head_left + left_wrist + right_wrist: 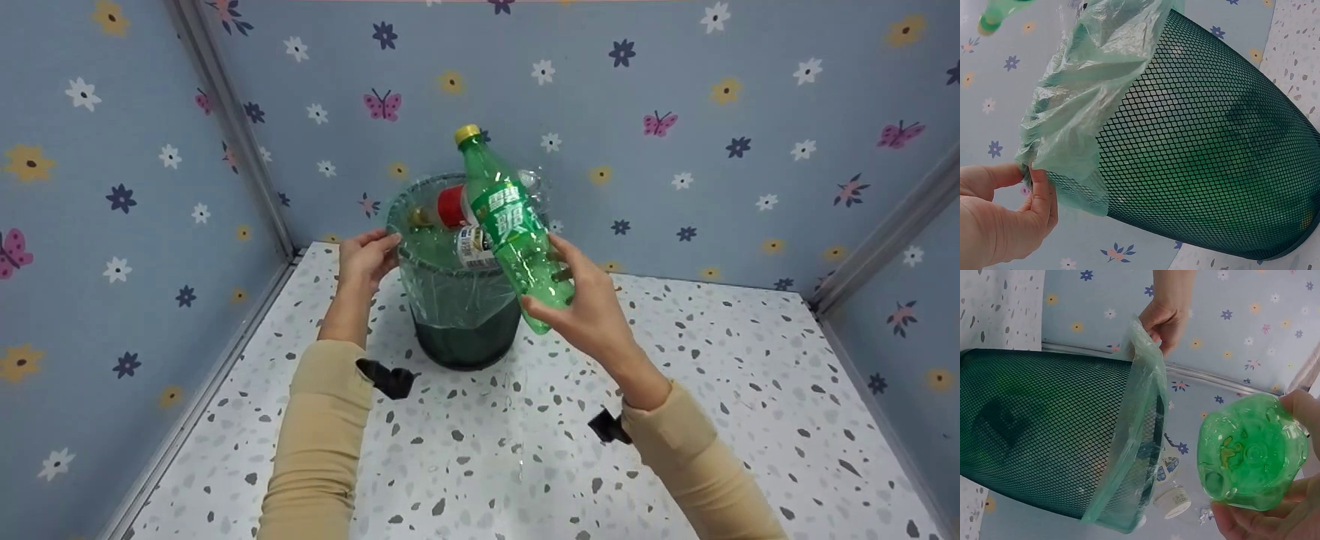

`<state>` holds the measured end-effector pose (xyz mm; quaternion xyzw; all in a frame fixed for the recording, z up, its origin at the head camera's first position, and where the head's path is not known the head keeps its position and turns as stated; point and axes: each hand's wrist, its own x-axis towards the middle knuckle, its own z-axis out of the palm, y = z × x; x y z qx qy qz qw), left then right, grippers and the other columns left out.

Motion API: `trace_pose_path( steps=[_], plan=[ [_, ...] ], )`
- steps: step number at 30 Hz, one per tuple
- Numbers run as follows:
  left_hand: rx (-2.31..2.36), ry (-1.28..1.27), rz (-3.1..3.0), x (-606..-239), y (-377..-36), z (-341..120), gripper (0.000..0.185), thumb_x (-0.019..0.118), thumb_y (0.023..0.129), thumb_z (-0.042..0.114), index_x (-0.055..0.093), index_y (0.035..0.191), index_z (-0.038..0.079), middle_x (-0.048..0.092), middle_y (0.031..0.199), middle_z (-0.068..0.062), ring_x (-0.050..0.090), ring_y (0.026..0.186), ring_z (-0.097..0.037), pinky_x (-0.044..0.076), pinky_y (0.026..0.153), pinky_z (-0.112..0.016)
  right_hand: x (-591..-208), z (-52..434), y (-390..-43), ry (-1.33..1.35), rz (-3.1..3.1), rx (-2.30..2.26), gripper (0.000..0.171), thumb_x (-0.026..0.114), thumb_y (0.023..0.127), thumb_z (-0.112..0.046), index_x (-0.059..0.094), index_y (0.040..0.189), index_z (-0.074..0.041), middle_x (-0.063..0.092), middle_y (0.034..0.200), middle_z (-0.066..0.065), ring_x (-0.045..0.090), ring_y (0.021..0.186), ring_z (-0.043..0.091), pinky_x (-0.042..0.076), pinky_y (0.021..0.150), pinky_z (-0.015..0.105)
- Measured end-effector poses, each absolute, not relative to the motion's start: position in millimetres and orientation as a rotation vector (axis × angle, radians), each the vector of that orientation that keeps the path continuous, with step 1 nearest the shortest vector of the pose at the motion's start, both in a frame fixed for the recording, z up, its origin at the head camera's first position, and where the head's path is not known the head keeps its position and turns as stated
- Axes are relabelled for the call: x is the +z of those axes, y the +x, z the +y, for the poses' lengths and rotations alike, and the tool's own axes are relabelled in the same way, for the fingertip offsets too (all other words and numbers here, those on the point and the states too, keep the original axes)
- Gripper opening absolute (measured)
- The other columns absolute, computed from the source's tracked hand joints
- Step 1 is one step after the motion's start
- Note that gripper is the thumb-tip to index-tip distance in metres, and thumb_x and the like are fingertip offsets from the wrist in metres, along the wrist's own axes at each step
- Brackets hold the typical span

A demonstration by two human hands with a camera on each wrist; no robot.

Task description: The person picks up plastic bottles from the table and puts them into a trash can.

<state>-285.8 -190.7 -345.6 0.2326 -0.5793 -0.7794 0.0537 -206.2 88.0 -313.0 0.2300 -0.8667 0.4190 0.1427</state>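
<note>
A dark green mesh bin (461, 337) (1202, 163) (1033, 439) stands on the speckled table, lined with a clear green plastic bag (450, 289) (1084, 84) (1140, 439). My left hand (365, 259) (1010, 214) (1165, 318) pinches the bag at the bin's left rim. My right hand (585, 304) (1275, 517) grips the lower end of an empty green bottle (510, 225) (1249, 453) with a yellow cap (466, 134), held tilted over the bin's right rim. Inside the bin lie a bottle with a red and white label (454, 206) and other bottles.
The white speckled tabletop (675, 420) is walled on three sides by blue panels with flowers and butterflies (712, 112). The bin stands near the back left corner, close to the back wall.
</note>
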Motion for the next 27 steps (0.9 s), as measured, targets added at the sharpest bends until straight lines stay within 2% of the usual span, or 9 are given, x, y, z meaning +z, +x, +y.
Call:
trace_pose_path(
  steps=[3,7,11,19,27],
  plan=[
    [-2.363,0.695,-1.770,-347.0,-286.4,-191.0,0.037,0.057,0.086,0.007,0.047,0.122,-0.001,0.048,0.103,-0.008,0.053,0.081,-0.015,0.047,0.070,-0.024,-304.8,80.9,-209.3,0.697,-2.567,1.079,0.074,0.071,0.072,-0.024,0.035,0.134,-0.007,0.052,0.117,0.010,0.052,0.094,0.021,0.044,0.076,0.034],
    [-2.349,0.692,-1.788,-348.1,-286.7,-190.9,0.037,0.057,0.086,0.007,0.048,0.121,0.000,0.047,0.104,-0.008,0.053,0.081,-0.015,0.047,0.073,-0.025,-295.0,71.3,-212.6,0.716,-2.657,0.963,0.073,0.069,0.074,-0.027,0.034,0.135,-0.008,0.047,0.125,0.010,0.047,0.108,0.023,0.040,0.086,0.038],
    [-2.361,0.702,-1.768,-347.7,-286.4,-191.2,0.036,0.057,0.086,0.006,0.048,0.120,0.000,0.048,0.105,-0.009,0.053,0.082,-0.016,0.047,0.072,-0.026,-284.7,61.5,-215.6,0.717,-2.738,0.878,0.073,0.070,0.074,-0.028,0.034,0.135,-0.009,0.043,0.130,0.011,0.041,0.116,0.025,0.036,0.091,0.040],
    [-2.362,0.680,-1.777,-347.5,-287.4,-191.1,0.037,0.057,0.086,0.006,0.048,0.121,-0.001,0.048,0.109,-0.011,0.053,0.090,-0.018,0.046,0.079,-0.028,-263.7,42.5,-223.7,0.702,-2.805,0.662,0.061,0.066,0.073,-0.030,0.046,0.128,-0.011,0.048,0.123,0.008,0.051,0.101,0.027,0.043,0.078,0.043],
    [-2.360,0.688,-1.792,-348.1,-287.9,-191.3,0.038,0.056,0.086,0.006,0.047,0.123,-0.001,0.046,0.113,-0.011,0.053,0.093,-0.019,0.046,0.081,-0.028,-251.3,25.8,-230.8,0.685,-2.800,0.555,0.057,0.069,0.074,-0.032,0.049,0.122,-0.008,0.049,0.117,0.008,0.053,0.093,0.026,0.041,0.080,0.043]
  ],
)
